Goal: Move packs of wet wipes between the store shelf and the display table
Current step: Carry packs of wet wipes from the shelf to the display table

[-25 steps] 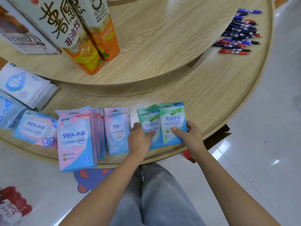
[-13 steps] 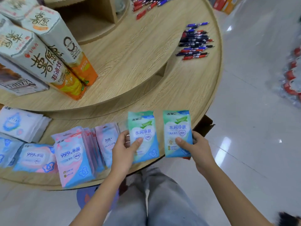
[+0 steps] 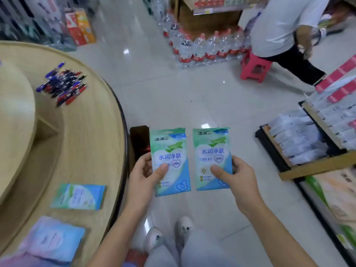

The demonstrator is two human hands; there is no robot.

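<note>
green-and-blue wipe packs (image 3: 169, 160) with white hearts, pale wood-grain table (image 3: 92, 132), pink stool (image 3: 254, 68), red-labelled bottles (image 3: 204, 49).

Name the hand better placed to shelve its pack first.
Right, probably: the right hand holds its green wet-wipe pack nearer the wood-edged shelf; the left hand is by the round wooden table.

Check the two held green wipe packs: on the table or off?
Off. Left hand pinches left pack, right hand pinches right pack, both above the floor beside the table.
</note>
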